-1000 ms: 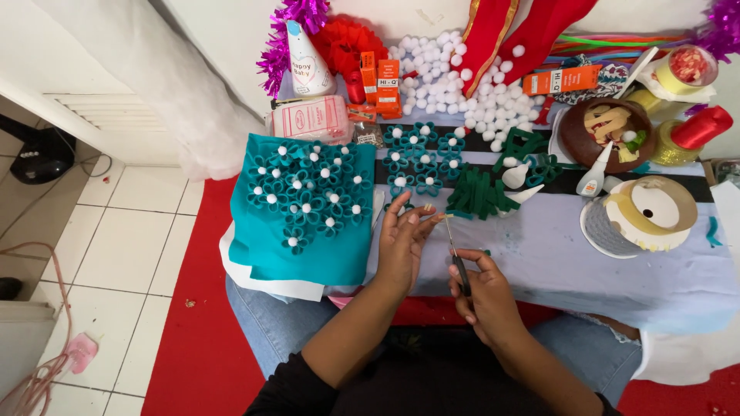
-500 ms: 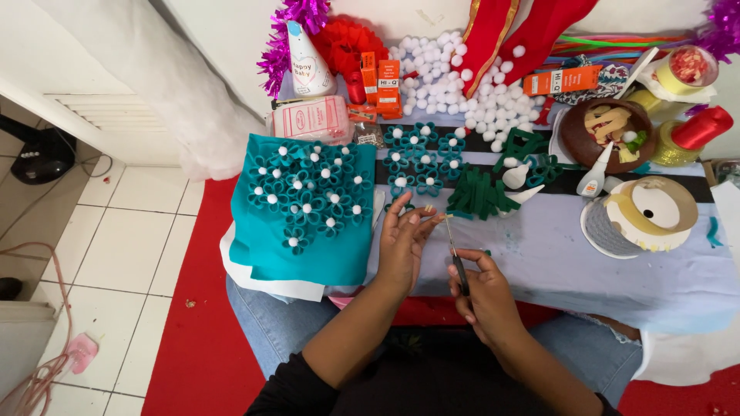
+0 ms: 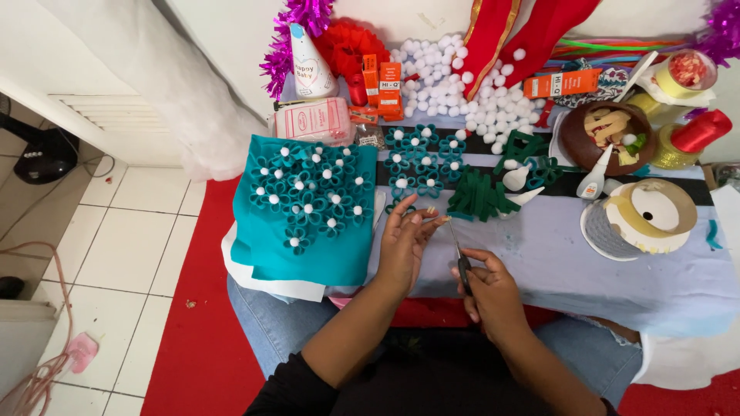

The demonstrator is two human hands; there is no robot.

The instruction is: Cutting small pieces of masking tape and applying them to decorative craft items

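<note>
So the packaging first: there's a soft pink rectangular packet lying flat at the back of the table, right above the teal felt sheet. Next to it stand a couple of small orange boxes, upright, and further right a longer orange box lies on its side among the white pompoms. A white cone-shaped party hat with blue dots stands against magenta tinsel.

The teal sheet is covered in little looped felt flowers, each with a white pompom in the middle, and it sits on a white sheet that sticks out along the bottom edge. More loose teal flowers lie just to its right, then a pile of dark green felt strips. There's a brown bowl with scraps inside and a big roll of tape on a plate-like disc.

The left hand has its fingers bunched, pinching a tiny pale piece at the fingertips, just right of the teal sheet's edge. The right hand is closed around dark-handled scissors, blades pointing up at that piece. Everything rests on a pale lavender cloth.
</note>
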